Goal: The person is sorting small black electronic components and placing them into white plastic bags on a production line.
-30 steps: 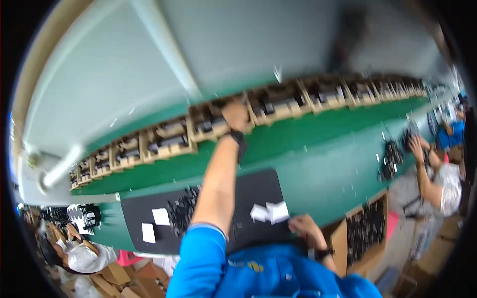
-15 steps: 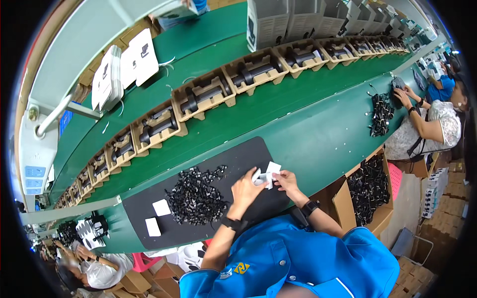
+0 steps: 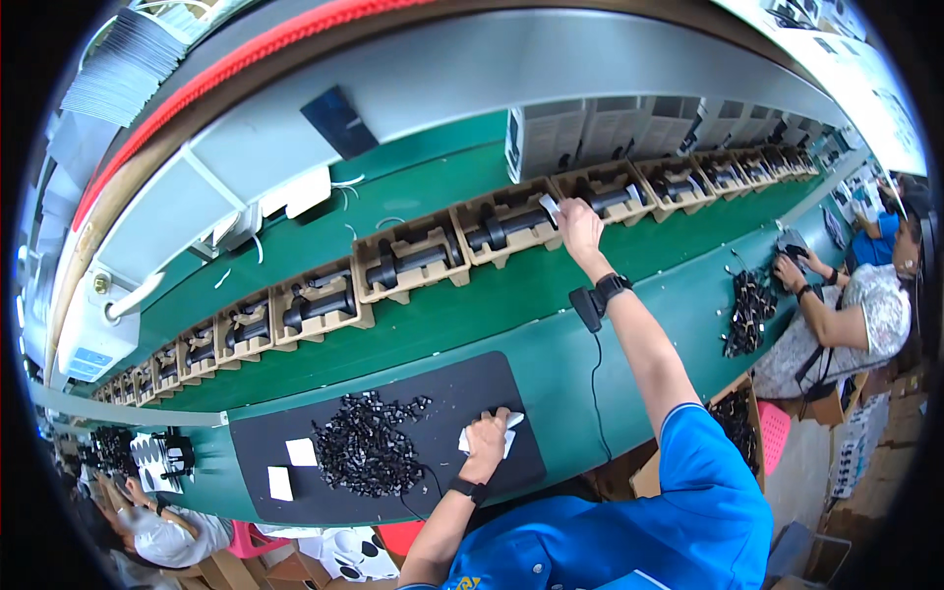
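A small white slip [image 3: 548, 207] was pinched in the right hand [image 3: 578, 222] over a cardboard tray [image 3: 511, 227], while white slips [image 3: 488, 442] were pressed flat under the left hand [image 3: 486, 434].

One fisheye camera on my head looks steeply down and forward over the long green bench [image 3: 433, 324], its straight edges bowing toward the dark round rim of the picture. My blue-sleeved arms enter from the lower edge: my left hand [image 3: 487, 433] lies close below the lens on the black rectangular mat [image 3: 295, 492], and my right hand [image 3: 580, 224] reaches farther out to the row of brown cardboard trays [image 3: 413, 258] crossing mid-frame. Beyond them, at the top, runs the grey metal shelf [image 3: 472, 79]. A co-worker in a pale patterned shirt [image 3: 865, 310] sits small and bent at the right edge. This is the only view, so no overlap exists.
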The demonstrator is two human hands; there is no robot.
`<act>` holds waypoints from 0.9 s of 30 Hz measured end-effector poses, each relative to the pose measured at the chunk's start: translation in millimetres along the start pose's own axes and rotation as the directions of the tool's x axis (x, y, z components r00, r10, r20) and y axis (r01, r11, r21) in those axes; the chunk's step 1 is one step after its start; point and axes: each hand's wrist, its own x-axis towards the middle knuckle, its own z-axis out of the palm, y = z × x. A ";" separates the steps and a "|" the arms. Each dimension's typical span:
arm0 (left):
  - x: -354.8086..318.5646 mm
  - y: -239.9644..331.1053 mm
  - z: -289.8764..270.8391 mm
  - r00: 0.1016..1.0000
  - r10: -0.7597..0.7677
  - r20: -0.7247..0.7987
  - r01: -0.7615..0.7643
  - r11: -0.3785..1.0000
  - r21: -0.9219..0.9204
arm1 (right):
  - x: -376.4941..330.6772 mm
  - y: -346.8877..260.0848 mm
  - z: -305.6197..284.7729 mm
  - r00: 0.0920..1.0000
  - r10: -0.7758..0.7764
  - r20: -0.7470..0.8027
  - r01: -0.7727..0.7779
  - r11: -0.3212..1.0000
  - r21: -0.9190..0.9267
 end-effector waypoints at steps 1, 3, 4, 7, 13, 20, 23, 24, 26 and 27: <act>-3.0 -3.3 6.8 1.000 0.001 0.008 -0.001 0.999 -0.046 | -2.0 16.9 11.9 0.999 -0.035 0.013 0.036 0.995 -0.098; -4.1 -3.0 -5.1 0.997 0.054 0.059 -0.046 0.992 -0.121 | -8.7 40.4 17.7 0.985 0.101 0.140 -0.052 0.947 -0.316; -4.3 -1.7 -11.0 0.990 -0.005 0.142 0.029 0.985 -0.172 | -14.2 37.9 15.9 0.991 0.091 0.103 -0.037 0.899 -0.436; 0.3 -1.7 -35.9 0.964 -0.035 0.262 0.113 0.952 -0.286 | -7.6 44.9 -1.1 0.974 0.222 0.047 -0.177 0.874 -0.452; 42.4 -6.2 -76.0 0.944 -0.019 0.328 0.211 0.800 -0.561 | 37.9 102.4 -31.3 0.976 0.182 0.123 -0.088 0.839 -0.537; 23.0 -12.1 -92.3 0.941 -0.003 0.339 0.283 0.556 -0.781 | 33.6 105.5 -39.8 0.982 0.102 0.158 0.005 0.824 -0.566; 12.6 -8.4 -116.6 0.945 0.022 0.325 0.284 0.435 -0.855 | 33.8 115.5 -34.1 0.983 0.092 0.156 0.029 0.770 -0.637; 11.3 -7.4 -122.3 0.955 0.030 0.294 0.262 0.374 -0.890 | 32.8 124.6 -38.6 0.987 0.124 0.104 -0.025 0.752 -0.659; 13.9 -1.5 -139.5 0.974 0.050 0.221 0.198 0.285 -0.938 | 37.9 135.4 -59.6 0.980 0.174 0.094 -0.054 0.693 -0.718; 20.0 6.2 -150.2 0.979 0.060 0.192 0.173 0.242 -0.955 | 44.6 147.0 -71.4 0.983 0.156 0.094 -0.036 0.674 -0.738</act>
